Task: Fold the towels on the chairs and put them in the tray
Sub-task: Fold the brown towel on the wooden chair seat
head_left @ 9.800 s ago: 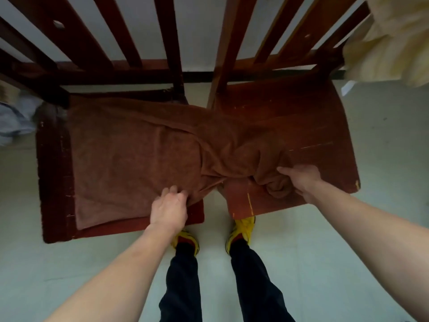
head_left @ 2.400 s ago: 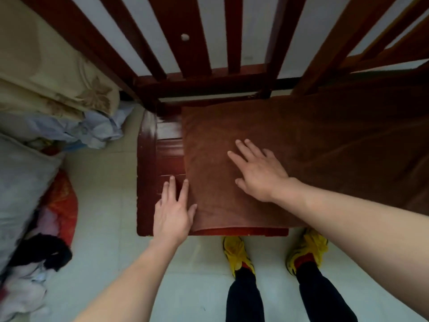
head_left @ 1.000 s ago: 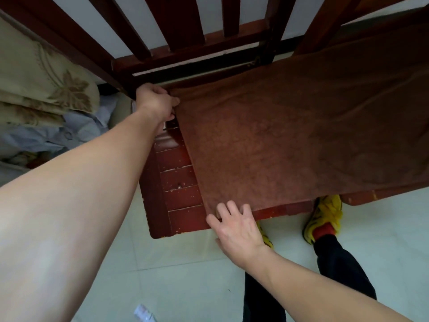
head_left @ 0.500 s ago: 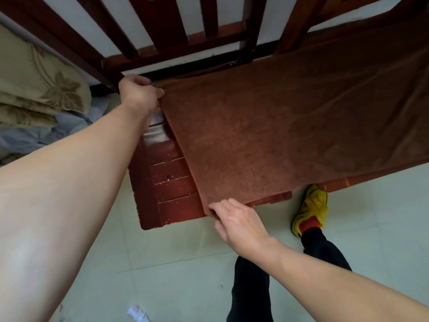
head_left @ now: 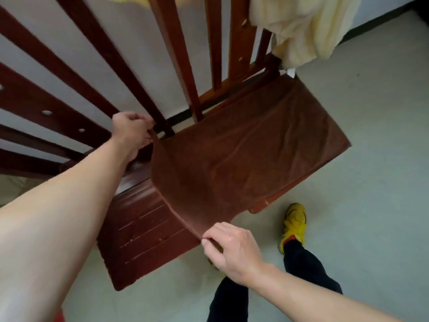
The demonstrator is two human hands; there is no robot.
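Note:
A brown towel (head_left: pixel 243 159) lies spread across the seats of two dark red wooden chairs (head_left: pixel 144 231). My left hand (head_left: pixel 132 133) pinches its far left corner near the chair back. My right hand (head_left: pixel 229 245) pinches the near left corner at the seat's front edge. The left edge of the towel is lifted off the seat and curves between my two hands. A cream towel (head_left: pixel 301 26) hangs over a chair back at the top right. No tray is in view.
Slatted chair backs (head_left: pixel 176 54) rise behind the seats against a pale wall. The floor is light tile. My legs in dark trousers and yellow shoes (head_left: pixel 293 221) stand in front of the chairs. Something red (head_left: pixel 58 317) shows at the bottom left edge.
Both hands have raised the towel's left edge off the seat and carried it to the right. The view has swung right, bringing the cream towel into sight.

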